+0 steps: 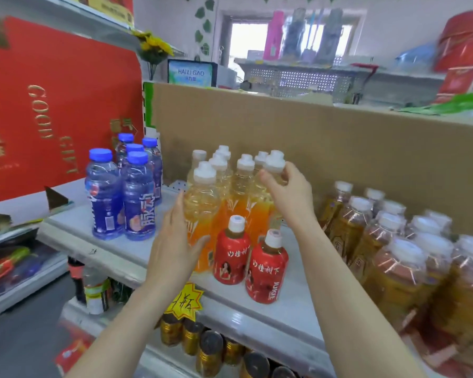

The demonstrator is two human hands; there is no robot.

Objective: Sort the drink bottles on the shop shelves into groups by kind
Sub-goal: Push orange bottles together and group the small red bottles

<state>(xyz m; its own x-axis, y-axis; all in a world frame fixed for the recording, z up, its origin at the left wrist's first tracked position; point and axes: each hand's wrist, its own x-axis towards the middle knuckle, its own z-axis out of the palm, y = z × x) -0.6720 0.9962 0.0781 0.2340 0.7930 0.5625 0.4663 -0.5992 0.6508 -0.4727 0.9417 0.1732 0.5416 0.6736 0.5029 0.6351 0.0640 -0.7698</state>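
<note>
Orange bottles [241, 203] cluster on the shelf [74, 222]. The right hand [287, 186] pinches one's neck, and the left hand [175, 241] rests flat, fingers straight, against another. A careless sweep could topple the red bottles [231, 255] just in front.

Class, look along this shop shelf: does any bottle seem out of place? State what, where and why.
Two red-labelled, white-capped bottles stand alone at the front of the grey shelf, directly before the orange-labelled bottle group, a different kind mixed into its space; the blue-capped bottles stand apart.
</note>
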